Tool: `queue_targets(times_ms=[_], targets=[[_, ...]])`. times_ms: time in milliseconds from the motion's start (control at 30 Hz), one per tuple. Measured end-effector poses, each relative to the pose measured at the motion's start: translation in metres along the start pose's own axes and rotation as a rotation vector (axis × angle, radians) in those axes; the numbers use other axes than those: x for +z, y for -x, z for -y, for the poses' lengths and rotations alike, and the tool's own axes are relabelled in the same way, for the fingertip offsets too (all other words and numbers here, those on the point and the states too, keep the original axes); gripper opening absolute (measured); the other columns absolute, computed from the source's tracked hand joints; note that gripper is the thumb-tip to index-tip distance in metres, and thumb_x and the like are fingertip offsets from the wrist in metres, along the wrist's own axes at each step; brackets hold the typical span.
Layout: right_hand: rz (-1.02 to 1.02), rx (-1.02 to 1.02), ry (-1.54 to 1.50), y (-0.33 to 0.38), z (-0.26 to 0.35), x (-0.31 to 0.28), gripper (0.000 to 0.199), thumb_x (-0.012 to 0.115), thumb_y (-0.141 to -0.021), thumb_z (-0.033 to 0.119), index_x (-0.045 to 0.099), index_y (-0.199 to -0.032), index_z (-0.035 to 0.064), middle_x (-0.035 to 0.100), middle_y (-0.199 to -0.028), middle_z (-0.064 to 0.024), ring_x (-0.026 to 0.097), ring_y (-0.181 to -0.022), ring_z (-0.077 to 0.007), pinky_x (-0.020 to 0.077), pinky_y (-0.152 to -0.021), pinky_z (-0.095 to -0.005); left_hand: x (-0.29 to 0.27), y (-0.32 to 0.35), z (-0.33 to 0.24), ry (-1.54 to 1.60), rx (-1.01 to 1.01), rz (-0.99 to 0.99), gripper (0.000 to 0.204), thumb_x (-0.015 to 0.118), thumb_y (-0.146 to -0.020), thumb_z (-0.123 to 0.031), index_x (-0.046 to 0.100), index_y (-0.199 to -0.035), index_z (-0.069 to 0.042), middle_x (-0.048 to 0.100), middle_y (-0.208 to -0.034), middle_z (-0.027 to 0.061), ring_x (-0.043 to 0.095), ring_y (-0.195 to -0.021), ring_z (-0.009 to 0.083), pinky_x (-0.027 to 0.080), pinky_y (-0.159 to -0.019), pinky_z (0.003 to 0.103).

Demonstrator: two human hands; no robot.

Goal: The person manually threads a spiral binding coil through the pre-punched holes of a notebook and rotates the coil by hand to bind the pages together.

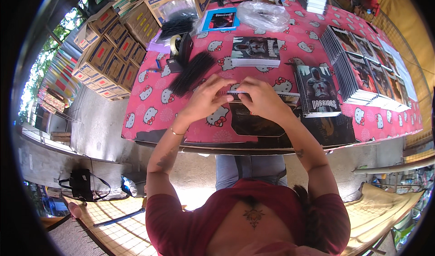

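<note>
In front of me, my left hand (pixel 209 97) and my right hand (pixel 262 101) meet at the narrow edge of a spiral notebook (pixel 288 94), seen nearly edge-on. The fingers of my right hand are bent round its near end. My left hand curls its thumb and fingers about the left end, where a thin strip of binding shows between the hands. Most of this notebook is hidden by my right hand. Just beyond lies a stack of dark-covered notebooks (pixel 255 50). To the right is another notebook pile (pixel 318 89) with a hooded figure on its cover.
Black plastic binding coils (pixel 192 73) lie left of my hands, beside a tape dispenser (pixel 180 52). Clear plastic wrap (pixel 263 16) sits farther back. Notebook stacks (pixel 362 70) stand at the right of the pink-covered table (pixel 149 115). Cardboard boxes (pixel 108 52) are piled at the left.
</note>
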State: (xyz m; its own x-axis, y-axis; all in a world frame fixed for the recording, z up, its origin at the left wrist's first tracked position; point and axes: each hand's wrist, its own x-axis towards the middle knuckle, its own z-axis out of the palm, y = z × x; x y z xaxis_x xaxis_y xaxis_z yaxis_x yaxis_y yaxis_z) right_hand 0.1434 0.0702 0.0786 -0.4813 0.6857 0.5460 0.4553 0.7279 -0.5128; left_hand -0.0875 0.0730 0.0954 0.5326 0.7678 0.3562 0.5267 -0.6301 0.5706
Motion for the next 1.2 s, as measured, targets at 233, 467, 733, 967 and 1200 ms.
queue_targets(times_ms=[233,467,733,967,1200], targets=[[-0.159,-0.096,0.249,0.009,0.008,-0.009,0.014,0.07,-0.089,0.011,0.07,-0.102,0.0061,0.066,-0.094,-0.0123,0.066,-0.08,-0.0352,0.0519,-0.072,-0.0457,-0.001,-0.003,-0.013,-0.067,0.096,-0.071,0.021,0.069,-0.097,-0.02,0.07,-0.106,-0.001,0.063,-0.085,0.012,0.058,-0.067,0.0233,0.049,-0.064,0.039],[0.046,0.172,0.259,0.023,0.004,-0.02,0.013,0.065,-0.094,0.018,0.072,-0.103,0.0126,0.067,-0.088,-0.008,0.066,-0.078,-0.0354,0.0509,-0.066,-0.0471,0.008,-0.01,-0.004,-0.074,0.065,-0.058,0.015,0.074,-0.092,-0.012,0.068,-0.098,0.0,0.061,-0.079,0.0112,0.059,-0.064,0.0243,0.047,-0.06,0.037],[0.049,0.144,0.238,0.02,-0.006,-0.017,0.013,0.063,-0.095,0.019,0.072,-0.101,0.0114,0.069,-0.085,-0.0095,0.068,-0.078,-0.0346,0.0511,-0.065,-0.048,0.011,-0.017,-0.002,-0.138,0.075,-0.015,0.031,0.073,-0.092,-0.034,0.065,-0.106,-0.008,0.059,-0.099,0.0109,0.066,-0.078,0.031,0.05,-0.062,0.043],[0.017,0.152,0.243,0.017,-0.006,-0.014,0.016,0.061,-0.096,0.023,0.072,-0.098,0.0113,0.071,-0.086,-0.0089,0.068,-0.078,-0.0348,0.0525,-0.065,-0.0478,0.074,0.002,-0.016,-0.687,0.022,-0.315,0.08,0.056,-0.095,-0.056,0.043,-0.143,0.007,0.041,-0.148,0.0263,0.042,-0.135,0.0435,0.028,-0.109,0.061],[0.0,0.126,0.242,0.022,-0.011,-0.015,0.016,0.061,-0.097,0.025,0.071,-0.098,0.0136,0.071,-0.085,-0.009,0.069,-0.078,-0.0348,0.0532,-0.065,-0.0476,0.082,0.002,-0.019,-0.745,-0.102,-0.332,0.088,0.042,-0.1,-0.058,0.028,-0.154,0.01,0.024,-0.161,0.0332,0.016,-0.154,0.0464,0.003,-0.118,0.07]])
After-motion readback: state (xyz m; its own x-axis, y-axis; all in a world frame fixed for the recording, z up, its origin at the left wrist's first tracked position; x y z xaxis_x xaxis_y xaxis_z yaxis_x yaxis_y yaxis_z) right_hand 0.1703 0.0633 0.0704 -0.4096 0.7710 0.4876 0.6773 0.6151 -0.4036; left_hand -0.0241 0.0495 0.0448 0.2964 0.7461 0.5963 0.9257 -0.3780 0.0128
